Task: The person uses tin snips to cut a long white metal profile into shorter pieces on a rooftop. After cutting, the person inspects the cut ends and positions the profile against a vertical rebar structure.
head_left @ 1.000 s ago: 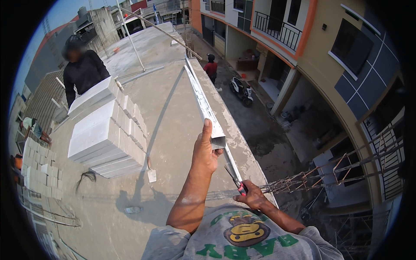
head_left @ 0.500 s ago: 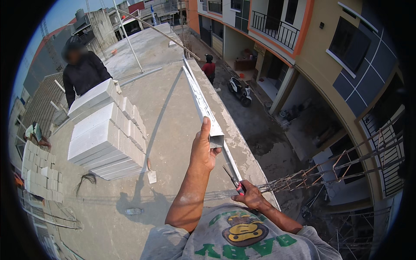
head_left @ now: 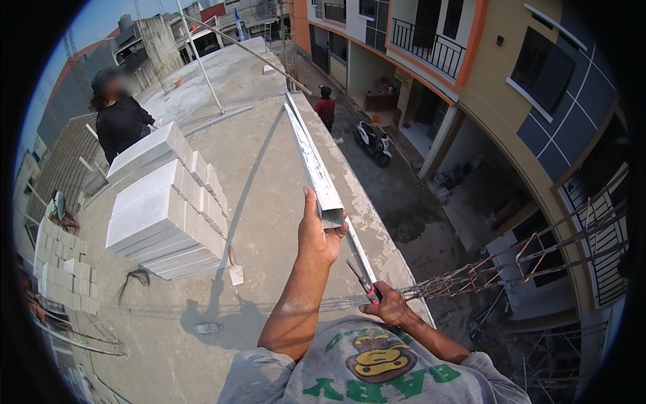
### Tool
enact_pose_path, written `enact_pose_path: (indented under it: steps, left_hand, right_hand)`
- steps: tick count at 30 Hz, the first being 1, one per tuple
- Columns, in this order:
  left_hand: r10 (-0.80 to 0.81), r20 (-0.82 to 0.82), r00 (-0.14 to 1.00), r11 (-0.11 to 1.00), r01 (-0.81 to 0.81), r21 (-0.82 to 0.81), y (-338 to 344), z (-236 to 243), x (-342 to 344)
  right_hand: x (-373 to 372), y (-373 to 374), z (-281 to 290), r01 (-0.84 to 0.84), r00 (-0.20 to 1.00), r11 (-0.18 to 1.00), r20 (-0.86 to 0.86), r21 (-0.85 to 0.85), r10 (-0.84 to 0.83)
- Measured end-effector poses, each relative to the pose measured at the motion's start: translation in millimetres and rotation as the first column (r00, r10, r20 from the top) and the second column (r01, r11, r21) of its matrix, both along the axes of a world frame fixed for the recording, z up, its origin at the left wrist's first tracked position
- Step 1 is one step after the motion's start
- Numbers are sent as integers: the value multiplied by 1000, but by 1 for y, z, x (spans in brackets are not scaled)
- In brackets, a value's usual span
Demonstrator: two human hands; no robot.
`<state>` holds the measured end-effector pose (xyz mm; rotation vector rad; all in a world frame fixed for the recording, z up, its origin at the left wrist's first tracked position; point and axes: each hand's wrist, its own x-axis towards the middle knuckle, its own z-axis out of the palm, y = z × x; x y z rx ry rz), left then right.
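Observation:
My left hand (head_left: 319, 236) is wrapped under and beside the open end of a long white square metal tube (head_left: 311, 155), thumb raised along its left side. The tube points away from me along the roof. A thinner white length (head_left: 363, 259) lies beside it near the roof's right edge. My right hand (head_left: 387, 306), low on the right, grips cutting snips (head_left: 372, 291) with pink and dark handles, blades pointing up toward the tube. A trowel (head_left: 235, 273) lies on the concrete to the left of my left forearm.
White blocks are stacked at left (head_left: 151, 225) and far left (head_left: 67, 276). A dark-clothed co-worker (head_left: 121, 128) stands behind the nearer stack; another person (head_left: 60, 209) bends farther left. Past the roof's drop are a red-shirted person (head_left: 325, 108) and a scooter (head_left: 373, 141). A rebar cage (head_left: 484, 273) juts out at right.
My left hand and the tube's near end have shifted slightly, with the thumb tipped more to the left. The co-worker behind the blocks has turned and moved slightly left. My right hand is unchanged.

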<state>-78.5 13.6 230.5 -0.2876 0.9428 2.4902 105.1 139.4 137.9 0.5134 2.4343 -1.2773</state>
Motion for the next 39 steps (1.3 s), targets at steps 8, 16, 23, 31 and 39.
enact_pose_path:
  steps: [8, 16, 23, 31, 39]
  left_hand:
    - [93, 67, 993, 987, -101, 127, -3, 5, -3]
    - [69, 20, 997, 974, -71, 216, -4, 0, -5]
    - [78, -27, 997, 957, -67, 281, -11, 2, -7]
    - [74, -61, 995, 933, -48, 358, -19, 0, -14]
    - [71, -93, 993, 911, -27, 413, -32, 3, -19]
  right_hand:
    - [2, 2, -8, -8, 1000, 1000, 15, 8, 8]
    - [3, 3, -11, -28, 999, 999, 33, 20, 27]
    - [3, 7, -8, -17, 999, 999, 51, 50, 14]
    - [1, 8, -14, -32, 999, 999, 19, 22, 32]
    - [1, 12, -19, -43, 999, 999, 8, 9, 42]
